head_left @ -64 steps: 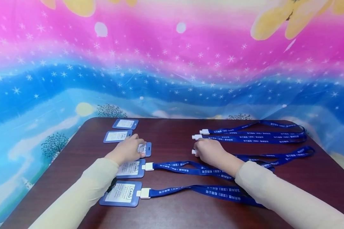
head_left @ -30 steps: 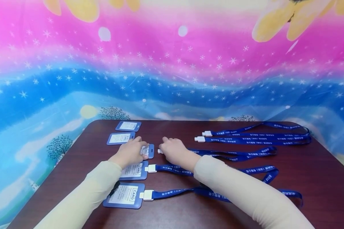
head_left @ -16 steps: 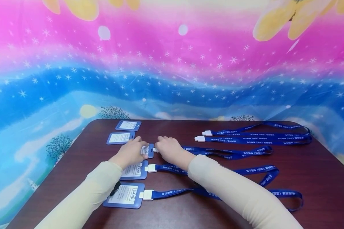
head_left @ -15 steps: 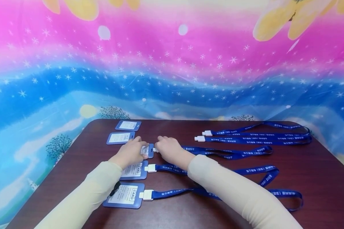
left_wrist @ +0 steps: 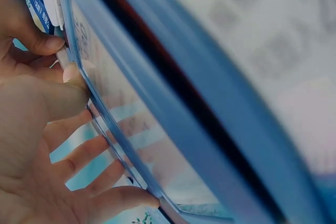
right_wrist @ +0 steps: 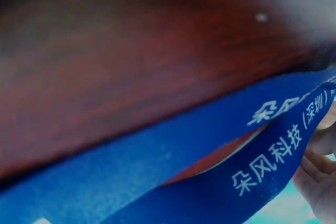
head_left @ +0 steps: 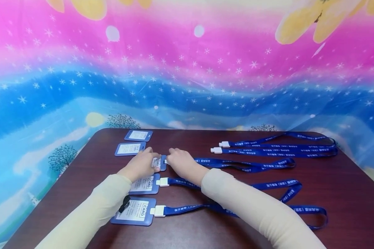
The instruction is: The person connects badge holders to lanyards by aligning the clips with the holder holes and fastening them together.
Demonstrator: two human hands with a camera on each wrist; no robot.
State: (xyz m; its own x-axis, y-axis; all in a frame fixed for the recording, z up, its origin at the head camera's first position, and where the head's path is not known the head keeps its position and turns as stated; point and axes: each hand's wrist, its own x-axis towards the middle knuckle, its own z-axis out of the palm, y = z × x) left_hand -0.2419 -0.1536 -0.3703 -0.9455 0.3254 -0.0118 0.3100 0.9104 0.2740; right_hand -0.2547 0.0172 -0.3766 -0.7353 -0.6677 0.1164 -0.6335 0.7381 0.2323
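Note:
My left hand (head_left: 141,163) holds a blue badge holder (head_left: 163,163) by its edges, thumb on the near side in the left wrist view. The held holder (left_wrist: 136,124) has a clear window there. My right hand (head_left: 184,162) is at its slotted end, pinching the white clip (head_left: 166,161) of a blue lanyard (head_left: 246,164). The clip meets the holder's end; whether it is fastened is hidden by the fingers. In the right wrist view the printed lanyard strap (right_wrist: 257,177) runs toward the fingers at the right edge.
Nearer me lie two badge holders (head_left: 132,211) joined to lanyards by white clips (head_left: 159,211). Two loose holders (head_left: 130,148) lie at the back left. Two loose lanyards (head_left: 277,151) lie at the back right of the dark wooden table (head_left: 96,155). A printed cloth (head_left: 187,69) hangs behind.
Since the earliest frame my right hand has drawn the lanyard's clip leftward across to the badge holder. My left hand has stayed on the holder. In the last half second little has moved.

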